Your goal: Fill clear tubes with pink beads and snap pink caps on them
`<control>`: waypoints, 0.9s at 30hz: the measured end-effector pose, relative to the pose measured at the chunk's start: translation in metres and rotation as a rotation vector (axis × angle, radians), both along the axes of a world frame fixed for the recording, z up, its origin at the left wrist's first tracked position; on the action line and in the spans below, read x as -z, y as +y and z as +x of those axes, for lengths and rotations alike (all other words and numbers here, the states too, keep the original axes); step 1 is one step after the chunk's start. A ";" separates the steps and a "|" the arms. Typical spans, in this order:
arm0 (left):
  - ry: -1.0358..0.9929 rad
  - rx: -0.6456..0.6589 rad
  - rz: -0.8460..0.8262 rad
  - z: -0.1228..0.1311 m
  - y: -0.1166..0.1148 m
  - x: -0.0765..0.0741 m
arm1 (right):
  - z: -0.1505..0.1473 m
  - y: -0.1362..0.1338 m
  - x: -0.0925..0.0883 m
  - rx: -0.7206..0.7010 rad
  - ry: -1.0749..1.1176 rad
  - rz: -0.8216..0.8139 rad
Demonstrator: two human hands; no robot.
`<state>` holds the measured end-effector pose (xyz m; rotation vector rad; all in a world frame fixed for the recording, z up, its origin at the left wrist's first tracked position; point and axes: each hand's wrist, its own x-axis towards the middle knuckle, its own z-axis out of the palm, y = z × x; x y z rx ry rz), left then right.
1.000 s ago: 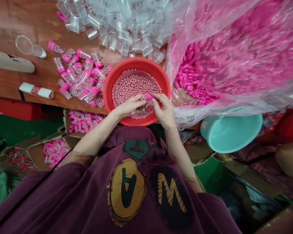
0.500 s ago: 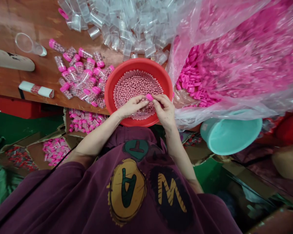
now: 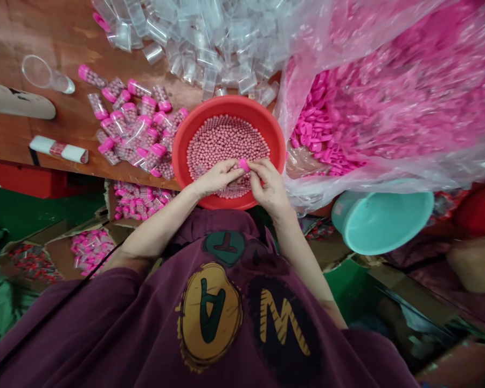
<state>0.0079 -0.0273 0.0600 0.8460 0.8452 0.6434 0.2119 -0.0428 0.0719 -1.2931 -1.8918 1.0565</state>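
Both my hands meet over a red plastic bowl point(image 3: 181, 140) filled with small pink beads point(image 3: 226, 141). A bright pink cap point(image 3: 243, 165) sits between my fingertips. My left hand point(image 3: 217, 178) curls around something under the cap, and the fingers hide it. My right hand point(image 3: 269, 186) pinches the cap from the other side. Left of the bowl, several clear tubes with pink caps, filled with beads point(image 3: 133, 126), lie in a loose heap on the wooden table point(image 3: 56, 37).
Empty clear tubes point(image 3: 194, 37) are piled behind the bowl. A clear plastic bag of pink caps point(image 3: 388, 91) fills the right side, above a teal basin point(image 3: 382, 222). Filled tubes lie in cardboard point(image 3: 137, 200) below the table edge. Another person's arm point(image 3: 475, 264) shows at far right.
The pink cap has shifted slightly left and down, and my hands have closed in around it over the bowl.
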 end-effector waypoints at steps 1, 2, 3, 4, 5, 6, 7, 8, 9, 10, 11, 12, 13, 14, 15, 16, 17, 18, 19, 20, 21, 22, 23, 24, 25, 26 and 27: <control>0.024 0.004 0.013 0.000 0.000 0.000 | 0.002 -0.001 -0.001 -0.025 -0.007 -0.007; 0.043 0.005 0.017 0.000 0.000 0.001 | 0.005 -0.001 -0.002 -0.047 -0.012 -0.023; 0.055 0.006 0.010 -0.001 0.000 0.001 | 0.007 -0.002 -0.002 -0.064 -0.011 -0.046; 0.059 0.009 -0.004 -0.001 0.000 0.001 | 0.008 -0.002 -0.002 -0.065 -0.002 -0.069; 0.060 0.015 -0.019 -0.002 0.000 0.002 | 0.009 -0.002 0.000 -0.045 0.021 -0.089; 0.064 0.023 -0.025 -0.002 0.000 0.002 | 0.009 -0.002 0.003 -0.001 0.062 -0.106; 0.074 0.031 -0.019 -0.004 0.000 0.003 | 0.009 -0.003 0.008 0.063 0.117 -0.124; 0.091 0.039 -0.003 -0.005 -0.001 0.004 | 0.008 -0.004 0.013 0.137 0.179 -0.150; 0.112 0.046 0.018 -0.006 -0.001 0.005 | 0.006 -0.004 0.018 0.209 0.237 -0.185; 0.133 0.050 0.036 -0.007 -0.002 0.006 | 0.005 -0.005 0.022 0.266 0.281 -0.226; 0.151 0.052 0.045 -0.008 -0.002 0.008 | 0.003 -0.007 0.025 0.296 0.305 -0.272; 0.165 0.052 0.045 -0.009 -0.003 0.010 | 0.001 -0.008 0.027 0.302 0.309 -0.316; 0.175 0.047 0.042 -0.009 -0.004 0.012 | -0.001 -0.009 0.027 0.288 0.301 -0.350; 0.180 0.037 0.041 -0.010 -0.004 0.013 | -0.003 -0.011 0.027 0.267 0.291 -0.370; 0.180 0.025 0.046 -0.009 -0.005 0.014 | -0.005 -0.012 0.025 0.248 0.284 -0.378; 0.178 0.016 0.054 -0.009 -0.005 0.015 | -0.006 -0.013 0.023 0.238 0.280 -0.379; 0.175 0.009 0.066 -0.008 -0.006 0.016 | -0.007 -0.013 0.021 0.239 0.277 -0.375; 0.170 0.006 0.075 -0.007 -0.006 0.016 | -0.007 -0.014 0.019 0.247 0.271 -0.369; 0.163 0.009 0.077 -0.007 -0.006 0.017 | -0.007 -0.013 0.018 0.254 0.260 -0.365; 0.153 0.016 0.073 -0.006 -0.007 0.017 | -0.007 -0.013 0.016 0.254 0.241 -0.361; 0.142 0.024 0.065 -0.005 -0.007 0.018 | -0.007 -0.011 0.014 0.244 0.219 -0.354; 0.129 0.032 0.056 -0.004 -0.007 0.019 | -0.007 -0.010 0.012 0.226 0.194 -0.339; 0.116 0.039 0.047 -0.003 -0.007 0.020 | -0.007 -0.008 0.009 0.204 0.166 -0.315; 0.104 0.044 0.040 -0.003 -0.007 0.020 | -0.007 -0.006 0.005 0.180 0.137 -0.284; 0.092 0.047 0.034 -0.002 -0.006 0.020 | -0.007 -0.004 0.002 0.159 0.109 -0.246; 0.079 0.048 0.028 -0.001 -0.006 0.020 | -0.008 -0.003 -0.001 0.143 0.089 -0.210; 0.064 0.045 0.022 0.000 -0.005 0.019 | -0.008 -0.001 -0.004 0.135 0.079 -0.182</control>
